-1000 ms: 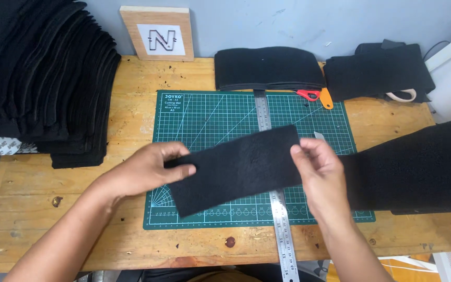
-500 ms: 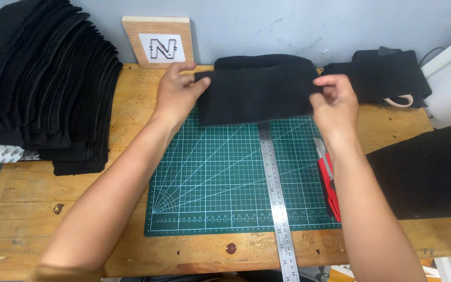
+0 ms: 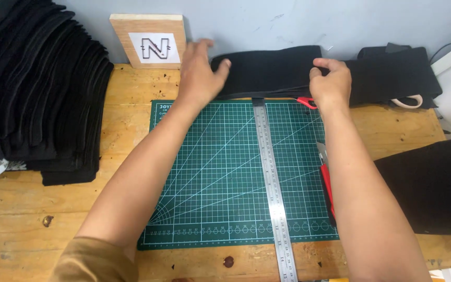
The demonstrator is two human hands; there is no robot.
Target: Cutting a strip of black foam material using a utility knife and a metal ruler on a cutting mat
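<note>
Hands are both up at the 12 o'clock end of the desk (image 3: 131,130), working on a folded stack of black fabric strips (image 3: 272,68) that lies along the back edge, right against the wall.

Left hand (image 3: 199,70) lies flat on the stack's left end, palm down, fingers (image 3: 220,68) spread loosely and slightly blurred. It isn't pinching anything, just pressing or resting on top.

Right hand (image 3: 332,81) is at the stack's right end, fingers curled in with the thumb tucked close, so it looks like a pinch on the fabric edge. Can't see the fingertips well enough to say how much cloth is actually caught in there.

Right below the stack sits the green cutting mat (image 3: 210,177), with a steel ruler (image 3: 272,188) running across it from 12 to 6 o'clock. A red-handled cutter (image 3: 305,101) pokes out just beside the right wrist, touching the mat's top edge. Another red tool (image 3: 325,180) lies along the mat's right side, half hidden under the right forearm.

Over at 9 o'clock is a big pile of black fabric pieces (image 3: 37,89). At 3 o'clock a wide black sheet (image 3: 434,183) hangs over the desk edge. A small wooden sign block (image 3: 150,39) leans on the wall at 11 o'clock, and more black fabric (image 3: 392,73) is heaped at 1 o'clock.
</note>
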